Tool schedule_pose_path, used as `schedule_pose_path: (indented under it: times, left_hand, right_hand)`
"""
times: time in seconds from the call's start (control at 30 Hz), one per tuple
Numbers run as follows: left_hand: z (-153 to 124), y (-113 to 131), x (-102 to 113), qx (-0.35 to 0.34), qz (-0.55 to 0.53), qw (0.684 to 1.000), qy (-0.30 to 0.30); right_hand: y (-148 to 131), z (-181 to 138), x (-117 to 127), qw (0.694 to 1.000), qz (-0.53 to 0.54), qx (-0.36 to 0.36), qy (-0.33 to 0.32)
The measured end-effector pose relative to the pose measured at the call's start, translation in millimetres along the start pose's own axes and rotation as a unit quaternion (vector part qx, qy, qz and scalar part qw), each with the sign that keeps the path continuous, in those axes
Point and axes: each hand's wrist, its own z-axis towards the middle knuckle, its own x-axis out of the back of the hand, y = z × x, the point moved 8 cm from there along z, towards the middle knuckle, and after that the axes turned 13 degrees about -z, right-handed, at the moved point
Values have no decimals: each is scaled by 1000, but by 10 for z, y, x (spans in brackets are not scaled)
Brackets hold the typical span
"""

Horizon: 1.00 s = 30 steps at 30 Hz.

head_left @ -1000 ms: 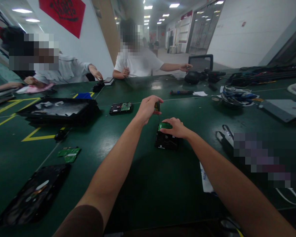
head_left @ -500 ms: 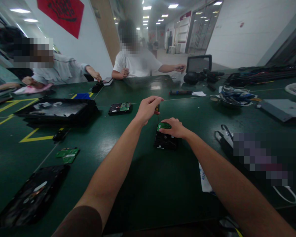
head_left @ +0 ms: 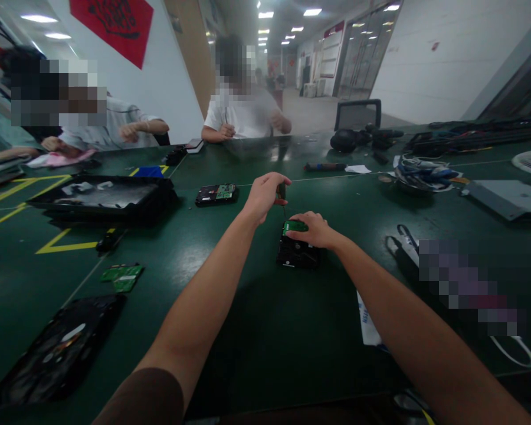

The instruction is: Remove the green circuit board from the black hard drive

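Note:
A black hard drive point(head_left: 297, 255) lies on the green table in front of me, a green circuit board point(head_left: 294, 226) at its far end. My right hand point(head_left: 312, 229) is closed around the drive's right side, thumb across the board. Above the far left corner, my left hand point(head_left: 268, 195) grips a small screwdriver point(head_left: 283, 192) by its handle. Its thin shaft points down to the board's far edge; the tip is too small to make out.
Another hard drive point(head_left: 216, 194) sits farther left, beyond it a black tray point(head_left: 101, 198). Near left lie a loose circuit board point(head_left: 123, 276) and a larger black drive point(head_left: 57, 351). A cable bundle point(head_left: 425, 174) and a grey metal box point(head_left: 508, 198) stand right. Two co-workers sit opposite.
My left fingers have shifted slightly around the screwdriver handle; my right hand stays on the drive. Across the table, both co-workers have drawn an outstretched hand back.

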Motion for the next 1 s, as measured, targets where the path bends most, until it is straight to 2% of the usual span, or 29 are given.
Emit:
schedule_pose_path:
  times: [0.23, 0.57, 0.83, 1.0]
  left_hand:
    - [-21, -62, -58, 40, -54, 998, -10]
    - [1, -16, -38, -15, 38, 999, -14]
    - [-31, -110, -88, 66, -75, 994, -31]
    - [6, -62, -44, 30, -34, 999, -24]
  right_hand:
    - [-6, -2, 0, 1000, -5, -4, 6]
    - [-2, -7, 11, 1000, 0, -7, 1]
    - [-14, -14, 29, 1000, -9, -7, 2]
    - [-23, -27, 38, 1000, 1, -6, -6]
